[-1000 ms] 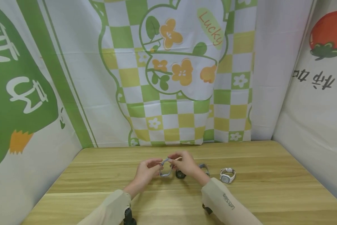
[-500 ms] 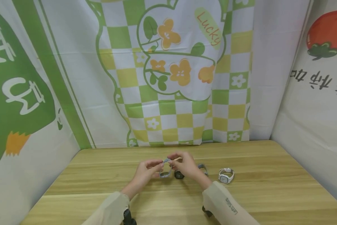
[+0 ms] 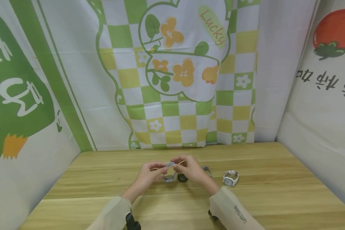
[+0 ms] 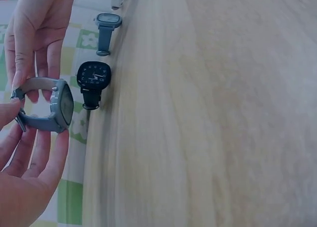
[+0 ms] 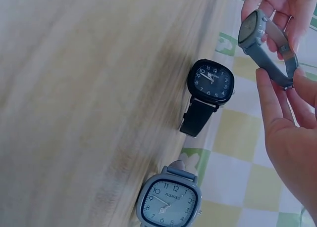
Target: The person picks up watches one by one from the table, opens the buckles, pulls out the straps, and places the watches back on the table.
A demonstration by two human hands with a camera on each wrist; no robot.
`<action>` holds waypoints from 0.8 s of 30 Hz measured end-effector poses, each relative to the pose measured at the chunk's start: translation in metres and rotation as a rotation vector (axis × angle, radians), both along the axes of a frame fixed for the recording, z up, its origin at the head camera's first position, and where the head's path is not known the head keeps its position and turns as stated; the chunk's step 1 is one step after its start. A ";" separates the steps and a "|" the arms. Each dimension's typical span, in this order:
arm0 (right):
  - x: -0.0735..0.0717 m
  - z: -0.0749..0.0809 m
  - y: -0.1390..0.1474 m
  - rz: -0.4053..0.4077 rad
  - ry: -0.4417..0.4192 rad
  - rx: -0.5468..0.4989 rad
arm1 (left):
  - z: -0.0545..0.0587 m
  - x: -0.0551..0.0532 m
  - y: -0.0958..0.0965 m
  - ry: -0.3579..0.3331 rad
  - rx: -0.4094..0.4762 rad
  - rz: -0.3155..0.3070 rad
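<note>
A grey-blue wristwatch (image 3: 169, 180) is held up with its strap in a loop, the case hanging at the bottom in the head view. My left hand (image 3: 148, 175) pinches the strap (image 4: 38, 83) near its buckle end from the left. From the right, my right hand (image 3: 190, 167) holds the strap at the same top part between thumb and fingers. In the right wrist view the watch case (image 5: 248, 28) faces away from the palms. Whether the buckle is fastened cannot be told. A black watch (image 3: 182, 178) stands just beside, partly behind my right hand.
Right of the black watch, another grey-blue watch (image 3: 207, 171) stands partly hidden by my right wrist. Farther right is a white watch (image 3: 230, 179). All stand on the wooden table (image 3: 264, 201). A checked cloth (image 3: 186, 124) hangs behind the table's far edge.
Both hands stay at the strap with small finger shifts. The held watch tilts slightly, showing more of the loop's inside. The head view has shifted a little.
</note>
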State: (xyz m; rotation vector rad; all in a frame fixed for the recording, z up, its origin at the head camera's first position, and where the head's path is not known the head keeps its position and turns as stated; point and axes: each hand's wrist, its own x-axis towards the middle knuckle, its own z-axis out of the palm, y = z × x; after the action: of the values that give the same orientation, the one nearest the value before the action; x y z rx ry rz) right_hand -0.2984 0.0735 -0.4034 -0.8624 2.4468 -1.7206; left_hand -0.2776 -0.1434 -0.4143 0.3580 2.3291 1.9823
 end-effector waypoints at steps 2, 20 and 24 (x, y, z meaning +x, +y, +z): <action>0.000 0.000 0.001 0.011 0.017 0.013 | 0.001 0.000 0.000 0.015 -0.014 -0.006; 0.011 0.007 0.006 -0.053 0.116 0.076 | 0.011 -0.002 0.006 0.210 -0.199 -0.022; 0.014 0.008 0.004 -0.059 0.111 0.074 | 0.011 0.001 0.004 0.210 -0.217 -0.020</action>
State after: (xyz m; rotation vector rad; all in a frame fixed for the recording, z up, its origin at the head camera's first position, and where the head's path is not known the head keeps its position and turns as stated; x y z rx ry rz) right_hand -0.2841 0.0773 -0.3951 -0.9107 2.6136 -1.6308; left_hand -0.2767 -0.1394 -0.4028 0.5957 2.6220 1.7355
